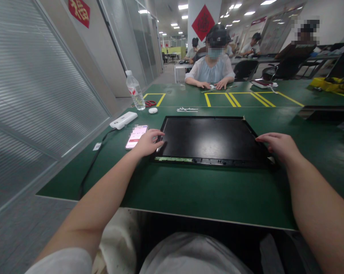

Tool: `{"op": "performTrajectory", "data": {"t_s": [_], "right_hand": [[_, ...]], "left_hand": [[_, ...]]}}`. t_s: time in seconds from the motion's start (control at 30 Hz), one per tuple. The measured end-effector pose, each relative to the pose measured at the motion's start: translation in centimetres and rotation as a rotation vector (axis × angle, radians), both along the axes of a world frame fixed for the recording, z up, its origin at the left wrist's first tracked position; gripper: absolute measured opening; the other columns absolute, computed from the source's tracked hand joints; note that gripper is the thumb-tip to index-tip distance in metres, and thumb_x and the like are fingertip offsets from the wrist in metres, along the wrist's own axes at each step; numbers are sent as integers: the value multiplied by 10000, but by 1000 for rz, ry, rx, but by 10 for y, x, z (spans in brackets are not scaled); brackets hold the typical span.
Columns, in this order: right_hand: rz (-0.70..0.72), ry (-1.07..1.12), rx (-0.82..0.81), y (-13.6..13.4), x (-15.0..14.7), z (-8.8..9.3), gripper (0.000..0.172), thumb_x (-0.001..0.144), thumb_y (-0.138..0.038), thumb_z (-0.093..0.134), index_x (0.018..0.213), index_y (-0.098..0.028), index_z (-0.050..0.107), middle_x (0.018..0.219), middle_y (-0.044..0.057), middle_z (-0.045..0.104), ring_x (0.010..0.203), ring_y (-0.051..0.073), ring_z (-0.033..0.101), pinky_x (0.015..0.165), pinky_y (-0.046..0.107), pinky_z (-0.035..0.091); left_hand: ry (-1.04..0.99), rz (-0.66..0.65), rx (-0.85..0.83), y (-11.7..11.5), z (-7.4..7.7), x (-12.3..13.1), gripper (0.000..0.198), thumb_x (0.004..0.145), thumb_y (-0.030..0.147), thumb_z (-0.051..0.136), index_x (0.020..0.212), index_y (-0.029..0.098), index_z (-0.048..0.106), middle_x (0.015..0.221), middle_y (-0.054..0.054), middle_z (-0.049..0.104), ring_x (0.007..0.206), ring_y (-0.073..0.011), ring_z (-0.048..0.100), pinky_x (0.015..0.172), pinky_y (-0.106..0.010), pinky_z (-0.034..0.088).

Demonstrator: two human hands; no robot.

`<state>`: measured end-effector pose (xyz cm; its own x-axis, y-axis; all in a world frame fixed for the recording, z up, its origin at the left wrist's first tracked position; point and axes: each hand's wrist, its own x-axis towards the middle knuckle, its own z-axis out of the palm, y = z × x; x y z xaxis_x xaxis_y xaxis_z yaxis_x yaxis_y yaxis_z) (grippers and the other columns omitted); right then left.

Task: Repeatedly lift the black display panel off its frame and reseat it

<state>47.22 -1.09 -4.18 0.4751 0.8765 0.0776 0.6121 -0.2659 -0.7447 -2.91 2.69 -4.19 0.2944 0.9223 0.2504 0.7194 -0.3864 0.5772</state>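
In the head view a black flat screen panel (207, 137) lies face up on the green table, with a thin black frame around it. A strip of green circuit board (174, 159) shows along its near edge at the left. My left hand (151, 142) is at the panel's left edge, its thumb and fingers closed about the frame. Across from it, my right hand (279, 145) grips the right edge with its fingertips, the thumb partly hidden. Small pale bits stick to the frame's right-hand corners.
Left of the panel lie a lit phone (137, 137), a white power bank (123, 120) with a black cable, and a white earbud case (153, 110). A water bottle (135, 91) stands behind them, near red-handled scissors (150, 103). A masked person (212, 68) sits opposite.
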Motion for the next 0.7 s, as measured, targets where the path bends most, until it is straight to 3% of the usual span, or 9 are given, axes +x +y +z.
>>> {"op": "performTrajectory", "data": {"t_s": [0.27, 0.37, 0.47, 0.7], "right_hand": [[-128, -51, -30, -4, -9, 10, 322, 680, -397, 661, 903, -212, 803, 747, 46, 715, 596, 174, 591, 600, 320, 485], [-166, -73, -34, -3, -7, 11, 314, 701, -361, 628, 918, -211, 800, 754, 49, 719, 599, 178, 607, 628, 327, 495], [-165, -100, -55, 0, -4, 9, 305, 696, -342, 621, 913, -220, 798, 802, 53, 733, 682, 197, 643, 689, 337, 509], [-128, -188, -137, 4, -2, 5, 294, 698, -341, 631, 908, -243, 813, 900, 53, 757, 808, 225, 654, 799, 367, 510]], "left_hand": [[119, 115, 38, 6, -6, 0, 444, 872, 301, 606, 1285, 153, 668, 1372, -168, 601, 1247, -325, 611, 1043, -491, 553], [194, 133, 25, 10, -7, -2, 368, 883, 283, 565, 1167, 100, 711, 1266, -204, 663, 1228, -360, 616, 1067, -511, 514], [261, 99, 2, 13, -7, -3, 297, 907, 276, 521, 1026, 127, 749, 1197, -182, 708, 1220, -350, 626, 1111, -490, 474], [318, 71, -18, 13, -9, -3, 395, 937, 294, 487, 1161, 99, 748, 1399, -196, 640, 1367, -348, 549, 1194, -465, 394]]}}
